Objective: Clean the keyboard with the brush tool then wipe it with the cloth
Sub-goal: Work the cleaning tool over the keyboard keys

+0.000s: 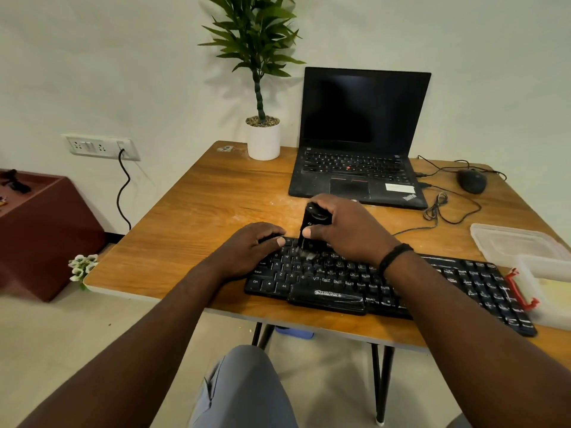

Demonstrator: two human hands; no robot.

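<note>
Head view looks down on the black keyboard, which lies along the near edge of the wooden bench, slanting away toward the right. On its upper-left rows stands the brush tool — a black upright body with its bristles down on the keys around the number and Q-W-E rows. The right hand wraps this tool from the right, its fingers curled tight around the body, thumb pressed on the near side; a dark band circles that wrist. The left hand rests on the keyboard's far-left corner, just beside the brush, fingers bent over the edge and closed on the corner of the board. Behind the hands sits an open laptop with a dark screen, and a potted plant stands to its left against the wall. A wired mouse lies right of the laptop. At the bench's right edge — touching the keyboard's end — is a clear plastic container with a red clip.
</note>
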